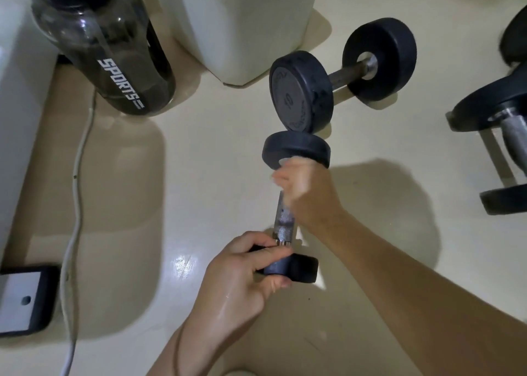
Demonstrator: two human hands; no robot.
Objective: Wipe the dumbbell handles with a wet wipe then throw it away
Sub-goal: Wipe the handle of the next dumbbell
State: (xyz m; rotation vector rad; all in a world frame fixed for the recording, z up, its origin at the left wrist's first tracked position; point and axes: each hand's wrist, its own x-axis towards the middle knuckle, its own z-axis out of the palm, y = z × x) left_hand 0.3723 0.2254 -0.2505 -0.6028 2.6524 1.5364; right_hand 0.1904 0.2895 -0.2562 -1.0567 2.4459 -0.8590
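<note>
Both hands grip one dumbbell point(296, 150) in the middle of the floor point(199, 190): the left hand point(242, 273) holds its near weight, and the right hand point(302, 187) curls round the handle point(283, 221), wiping, I think. Another dumbbell point(342, 76) and a third dumbbell point(507, 125), cut off at the floor's right edge, wait. I cannot see the wet wipe in the blurry fist.

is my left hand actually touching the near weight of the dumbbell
Touching. The head view shows the left hand with fingers curled over the near weight of the dumbbell, no gap between them.
</note>
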